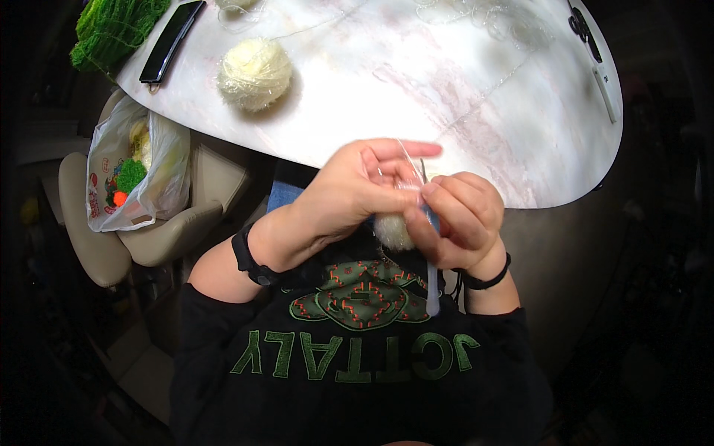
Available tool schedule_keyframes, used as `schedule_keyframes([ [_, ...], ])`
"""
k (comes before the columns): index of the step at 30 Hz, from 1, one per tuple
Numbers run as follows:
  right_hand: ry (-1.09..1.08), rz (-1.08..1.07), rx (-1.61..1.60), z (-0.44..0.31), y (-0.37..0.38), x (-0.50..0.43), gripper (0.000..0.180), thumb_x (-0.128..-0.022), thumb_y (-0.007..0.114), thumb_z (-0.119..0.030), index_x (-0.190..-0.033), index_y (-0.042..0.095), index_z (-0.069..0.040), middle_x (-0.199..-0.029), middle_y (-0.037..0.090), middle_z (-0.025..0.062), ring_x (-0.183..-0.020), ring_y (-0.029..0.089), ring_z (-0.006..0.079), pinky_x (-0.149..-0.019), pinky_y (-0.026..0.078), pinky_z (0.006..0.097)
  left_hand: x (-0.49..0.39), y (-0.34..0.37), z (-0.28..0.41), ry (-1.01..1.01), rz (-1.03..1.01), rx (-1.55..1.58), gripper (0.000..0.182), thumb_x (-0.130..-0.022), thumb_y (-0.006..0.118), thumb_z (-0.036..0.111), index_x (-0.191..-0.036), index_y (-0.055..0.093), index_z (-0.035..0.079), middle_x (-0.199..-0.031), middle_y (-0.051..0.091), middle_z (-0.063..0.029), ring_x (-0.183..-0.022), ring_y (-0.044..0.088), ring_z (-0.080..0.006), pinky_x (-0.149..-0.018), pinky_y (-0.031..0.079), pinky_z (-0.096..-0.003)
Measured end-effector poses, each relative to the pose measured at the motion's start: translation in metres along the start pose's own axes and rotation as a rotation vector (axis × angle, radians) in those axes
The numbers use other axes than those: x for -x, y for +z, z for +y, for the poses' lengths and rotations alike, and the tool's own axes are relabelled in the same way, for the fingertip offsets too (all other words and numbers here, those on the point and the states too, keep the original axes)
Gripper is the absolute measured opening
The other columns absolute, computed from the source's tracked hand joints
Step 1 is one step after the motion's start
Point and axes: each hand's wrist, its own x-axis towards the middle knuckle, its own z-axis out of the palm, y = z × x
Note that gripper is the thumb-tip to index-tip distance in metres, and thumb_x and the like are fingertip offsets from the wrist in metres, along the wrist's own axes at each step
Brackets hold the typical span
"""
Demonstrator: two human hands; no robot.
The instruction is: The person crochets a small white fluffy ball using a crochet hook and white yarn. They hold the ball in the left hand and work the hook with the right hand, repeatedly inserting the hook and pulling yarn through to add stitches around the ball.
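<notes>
My right hand [466, 217] grips a crochet hook [433, 290] with a pale, translucent handle that hangs down past my palm. Its thin metal tip points up beside my left thumb. Between the thumb and fingers of my left hand [362, 178] is a small fuzzy cream crochet piece [394, 231], partly hidden by both hands. A strand of cream yarn [407, 153] runs over the left index finger, which is stretched out to the right. Both hands meet just at the table's near edge, and the hook's tip touches or nearly touches the work.
On the marble-patterned table [346, 83] sit a cream yarn ball [255, 73], a black phone-like object [173, 42], green yarn [114, 33] and loose pale strands [502, 22]. Black scissors [584, 30] and a white stick-like object [604, 93] lie right. A plastic bag [167, 184] rests on a beige chair [95, 245].
</notes>
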Motion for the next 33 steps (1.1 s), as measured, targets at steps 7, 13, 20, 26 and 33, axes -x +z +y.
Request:
schedule_keyframes([
  [7, 0.343, -0.105, -0.345, 0.002, -0.013, 0.001, 0.016, -0.083, 0.067, -0.019, -0.087, 0.062, -0.005, -0.09, 0.064, 0.0071, -0.076, 0.062, 0.0213, -0.059, 0.051, 0.0297, 0.0, -0.004, 0.009, -0.08, -0.043, 0.027, 0.066, -0.073, 0.067, -0.008, -0.134, 0.04, -0.008, -0.081, 0.064, -0.0025, -0.073, 0.06, -0.0061, -0.072, 0.048, -0.0176],
  [13, 1.0, 0.356, -0.928, -0.005, 0.003, 0.006, 0.02, -0.098, 0.048, -0.02, -0.097, 0.048, -0.001, -0.087, 0.067, 0.0121, -0.078, 0.064, 0.0192, -0.069, 0.052, 0.031, 0.0, 0.006, 0.009, 0.057, 0.044, -0.102, 0.067, -0.073, 0.068, -0.007, -0.134, 0.041, -0.008, -0.074, 0.061, 0.0011, -0.072, 0.057, -0.0027, -0.073, 0.045, -0.015],
  [20, 0.233, 0.029, -0.173, 0.003, 0.0, 0.01, 0.034, -0.063, 0.072, -0.001, -0.096, 0.069, -0.009, -0.096, 0.062, 0.0087, -0.069, 0.061, 0.0195, -0.056, 0.048, 0.0267, 0.001, 0.003, 0.008, -0.052, -0.025, 0.061, 0.07, -0.073, 0.067, -0.008, -0.135, 0.036, -0.011, -0.075, 0.062, 0.001, -0.073, 0.059, -0.0062, -0.076, 0.046, -0.0184],
  [26, 0.789, 0.377, -0.888, -0.005, 0.004, 0.011, 0.029, -0.1, 0.04, -0.029, -0.104, 0.038, -0.001, -0.079, 0.066, 0.0248, -0.072, 0.067, 0.027, -0.064, 0.055, 0.0291, 0.0, -0.004, 0.011, -0.067, -0.091, 0.021, 0.069, -0.072, 0.067, -0.008, -0.134, 0.036, -0.011, -0.074, 0.063, -0.0028, -0.087, 0.064, -0.0123, -0.082, 0.047, -0.0221],
  [33, 0.486, 0.125, -0.423, 0.0, 0.002, -0.001, 0.015, -0.091, 0.059, -0.018, -0.092, 0.058, -0.003, -0.084, 0.067, 0.0128, -0.066, 0.063, 0.0206, -0.059, 0.047, 0.0248, 0.005, 0.009, 0.008, 0.063, -0.008, -0.069, 0.071, -0.072, 0.067, -0.009, -0.136, 0.035, -0.009, -0.075, 0.062, 0.0011, -0.071, 0.057, -0.0047, -0.069, 0.044, -0.0166],
])
